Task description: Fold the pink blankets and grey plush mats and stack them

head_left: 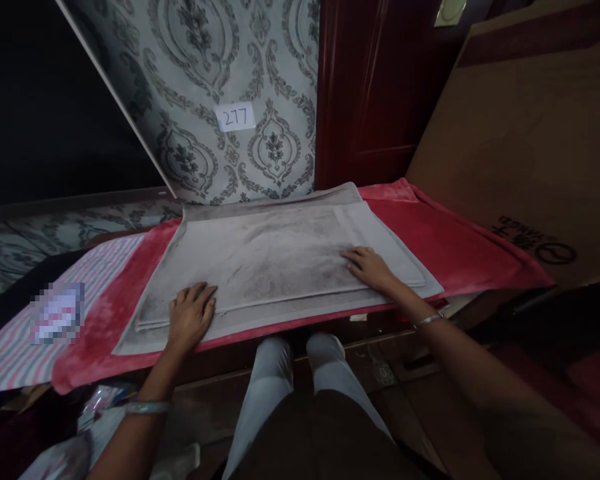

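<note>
A light grey cloth (280, 247) with a soft, velvety look lies folded in layers in front of me. Its upper layer is smaller than the one beneath, whose edges show along the back and front. My left hand (191, 313) rests palm down near its front left corner, fingers spread. Toward the right side of the same cloth, my right hand (371, 268) lies flat with fingers stretched out. Neither hand grips anything that I can see. Under the grey cloth a red cloth (440, 247) spreads out to both sides.
A striped cloth (100, 273) lies at the left, with a blurred-out patch on it. Behind stand a dark screen (55, 100) and a wall with a "277" paper (235, 117). A large cardboard box (530, 147) leans at the right beside a dark red door (367, 87).
</note>
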`<control>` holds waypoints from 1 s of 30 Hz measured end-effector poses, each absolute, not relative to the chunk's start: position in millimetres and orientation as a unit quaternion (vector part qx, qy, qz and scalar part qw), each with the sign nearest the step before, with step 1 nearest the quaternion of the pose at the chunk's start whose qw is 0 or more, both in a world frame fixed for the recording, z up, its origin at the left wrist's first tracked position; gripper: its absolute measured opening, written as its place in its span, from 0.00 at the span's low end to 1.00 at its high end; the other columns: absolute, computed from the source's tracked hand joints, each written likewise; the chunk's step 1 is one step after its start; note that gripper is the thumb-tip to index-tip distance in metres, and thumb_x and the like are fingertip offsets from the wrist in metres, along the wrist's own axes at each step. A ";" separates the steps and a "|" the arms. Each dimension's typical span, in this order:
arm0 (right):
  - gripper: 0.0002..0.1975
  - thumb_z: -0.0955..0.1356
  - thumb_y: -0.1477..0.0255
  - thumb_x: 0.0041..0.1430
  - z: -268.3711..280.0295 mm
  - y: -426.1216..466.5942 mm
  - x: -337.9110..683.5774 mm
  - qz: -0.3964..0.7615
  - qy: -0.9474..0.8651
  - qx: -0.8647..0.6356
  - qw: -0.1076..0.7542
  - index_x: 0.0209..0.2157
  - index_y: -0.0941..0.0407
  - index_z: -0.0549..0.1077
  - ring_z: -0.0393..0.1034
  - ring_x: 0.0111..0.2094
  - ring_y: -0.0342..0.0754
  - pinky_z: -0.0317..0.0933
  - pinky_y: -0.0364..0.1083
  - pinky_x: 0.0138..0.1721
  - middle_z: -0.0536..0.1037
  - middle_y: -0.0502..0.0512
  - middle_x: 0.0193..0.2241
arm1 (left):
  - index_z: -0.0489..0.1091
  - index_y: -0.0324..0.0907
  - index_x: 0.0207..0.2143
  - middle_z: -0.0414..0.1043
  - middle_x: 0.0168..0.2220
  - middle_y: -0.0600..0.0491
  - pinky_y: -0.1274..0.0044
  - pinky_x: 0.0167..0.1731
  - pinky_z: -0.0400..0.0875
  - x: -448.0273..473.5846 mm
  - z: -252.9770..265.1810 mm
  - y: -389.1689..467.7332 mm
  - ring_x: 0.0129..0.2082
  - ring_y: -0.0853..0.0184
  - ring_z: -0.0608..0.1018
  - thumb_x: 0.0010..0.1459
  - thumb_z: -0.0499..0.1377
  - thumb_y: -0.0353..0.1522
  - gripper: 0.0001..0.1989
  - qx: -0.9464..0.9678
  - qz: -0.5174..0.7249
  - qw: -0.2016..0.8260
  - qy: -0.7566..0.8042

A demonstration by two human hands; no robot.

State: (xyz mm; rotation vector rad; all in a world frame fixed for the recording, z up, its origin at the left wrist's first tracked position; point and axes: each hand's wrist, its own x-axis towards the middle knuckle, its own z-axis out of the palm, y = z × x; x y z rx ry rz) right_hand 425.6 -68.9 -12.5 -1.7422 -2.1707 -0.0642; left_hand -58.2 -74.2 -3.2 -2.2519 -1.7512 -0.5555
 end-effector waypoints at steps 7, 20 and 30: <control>0.23 0.64 0.75 0.61 -7.8 -60.3 391.2 -0.009 -0.799 -0.564 0.209 0.58 0.57 0.73 0.64 0.55 0.56 0.59 0.53 0.57 0.72 0.63 0.54 | 0.75 0.45 0.53 0.74 0.55 0.48 0.62 0.55 0.69 -19.4 19.4 -64.9 0.53 0.57 0.74 0.66 0.49 0.37 0.19 -0.805 -0.197 0.071 -0.555; 0.21 0.65 0.74 0.63 4.0 12.2 401.3 -0.011 -0.776 -0.606 0.173 0.57 0.56 0.72 0.62 0.55 0.57 0.59 0.53 0.53 0.71 0.64 0.54 | 0.63 0.45 0.64 0.60 0.67 0.42 0.56 0.60 0.61 140.8 24.8 13.8 0.64 0.52 0.64 0.68 0.52 0.40 0.24 -0.943 -0.060 0.043 -0.325; 0.20 0.64 0.71 0.66 7.8 83.8 443.5 0.006 -0.772 -0.615 0.160 0.57 0.49 0.73 0.63 0.54 0.54 0.59 0.52 0.51 0.72 0.59 0.52 | 0.67 0.46 0.60 0.64 0.64 0.45 0.59 0.58 0.62 198.3 27.6 107.2 0.61 0.53 0.66 0.67 0.51 0.40 0.21 -0.930 -0.071 0.061 -0.355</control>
